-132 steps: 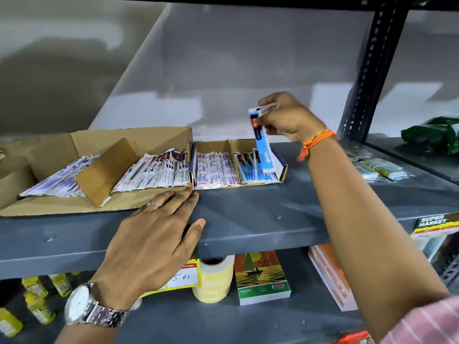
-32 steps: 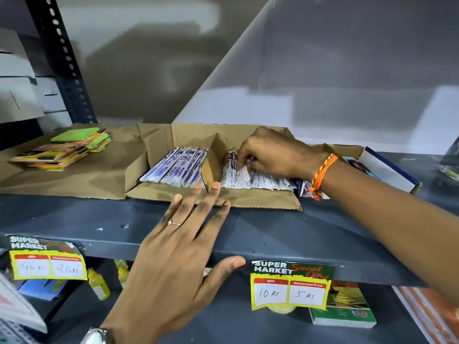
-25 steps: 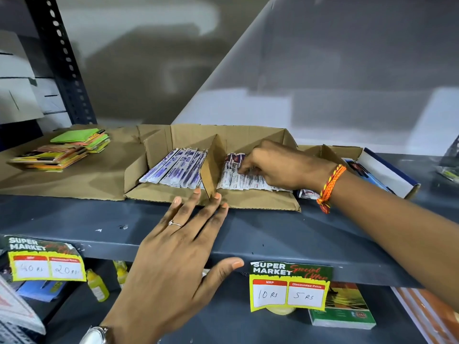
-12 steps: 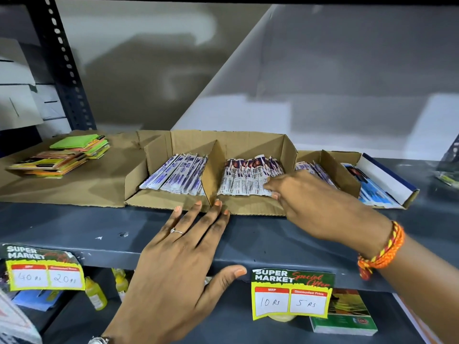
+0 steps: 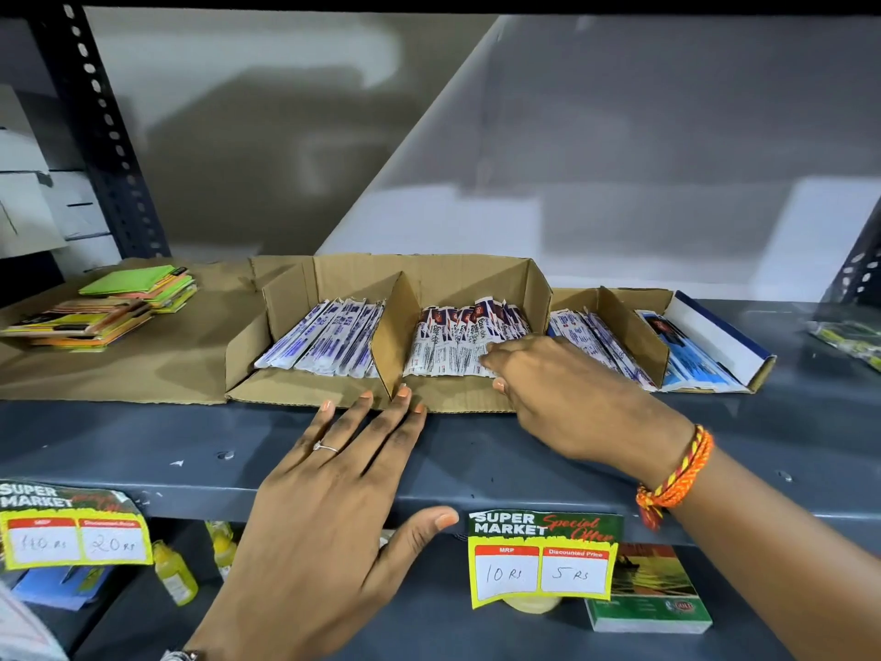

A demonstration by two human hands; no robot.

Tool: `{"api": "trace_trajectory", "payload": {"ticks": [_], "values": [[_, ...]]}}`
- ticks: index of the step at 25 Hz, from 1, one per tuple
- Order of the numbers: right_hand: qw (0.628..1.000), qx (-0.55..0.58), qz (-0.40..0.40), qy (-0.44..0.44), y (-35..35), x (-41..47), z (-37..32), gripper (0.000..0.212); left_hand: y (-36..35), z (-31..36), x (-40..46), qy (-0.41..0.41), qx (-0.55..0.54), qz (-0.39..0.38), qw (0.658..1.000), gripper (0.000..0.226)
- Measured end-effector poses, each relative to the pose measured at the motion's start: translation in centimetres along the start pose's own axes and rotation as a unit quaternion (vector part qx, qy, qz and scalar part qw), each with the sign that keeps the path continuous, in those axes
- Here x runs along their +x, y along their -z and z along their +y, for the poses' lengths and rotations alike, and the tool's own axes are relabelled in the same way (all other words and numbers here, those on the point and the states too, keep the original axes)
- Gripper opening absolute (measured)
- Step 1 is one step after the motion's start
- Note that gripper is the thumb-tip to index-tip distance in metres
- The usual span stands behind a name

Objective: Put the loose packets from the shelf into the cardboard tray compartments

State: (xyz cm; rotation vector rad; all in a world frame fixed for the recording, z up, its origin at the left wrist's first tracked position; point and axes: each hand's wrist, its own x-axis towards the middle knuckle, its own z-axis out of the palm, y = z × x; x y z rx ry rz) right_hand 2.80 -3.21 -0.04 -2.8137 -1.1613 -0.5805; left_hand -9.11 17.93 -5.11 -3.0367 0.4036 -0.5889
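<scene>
A cardboard tray (image 5: pixel 448 276) with a divider stands on the grey shelf (image 5: pixel 143 446). Its left compartment holds purple-and-white packets (image 5: pixel 324 338), its right one red-topped white packets (image 5: pixel 457 341). A smaller tray (image 5: pixel 634 322) to the right holds more white packets (image 5: pixel 591 336) and blue packets (image 5: pixel 686 355). My right hand (image 5: pixel 567 398) lies at the big tray's front right corner, fingertips touching the red-topped packets, holding nothing that I can see. My left hand (image 5: pixel 343 469) rests flat and spread on the shelf edge, fingertips at the tray's front lip.
A stack of green and orange packs (image 5: pixel 105 307) lies on flat cardboard at the left. Price labels (image 5: pixel 543 560) hang from the shelf edge. Below are yellow bottles (image 5: pixel 176 572) and a green box (image 5: pixel 648 593). A dark upright post (image 5: pixel 100 131) stands at the back left.
My right hand has drawn back from deep inside the right compartment to its front right corner. The left hand has stayed flat on the shelf edge.
</scene>
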Motion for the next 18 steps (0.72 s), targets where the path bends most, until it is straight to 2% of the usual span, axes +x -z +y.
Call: {"api": "trace_trajectory", "payload": {"ticks": [6, 14, 16, 18], "values": [[1.000, -0.005, 0.012, -0.008, -0.1, -0.1, -0.4, 0.020, -0.2, 0.1, 0.1, 0.007, -0.004, 0.003, 1.000, 0.083], [0.997, -0.004, 0.064, -0.048, 1.5, -3.8, 0.1, 0.045, -0.4, 2.6, 1.5, -0.038, 0.008, 0.051, 0.998, 0.078], [0.996, 0.007, 0.063, -0.057, 1.1, -4.9, 0.3, 0.046, -0.5, 3.2, 1.8, -0.046, 0.005, 0.067, 0.997, 0.078], [0.990, 0.092, 0.080, -0.077, 1.2, -5.5, 0.9, 0.046, -0.4, 3.9, 2.0, -0.042, -0.004, 0.057, 0.998, 0.078]]}}
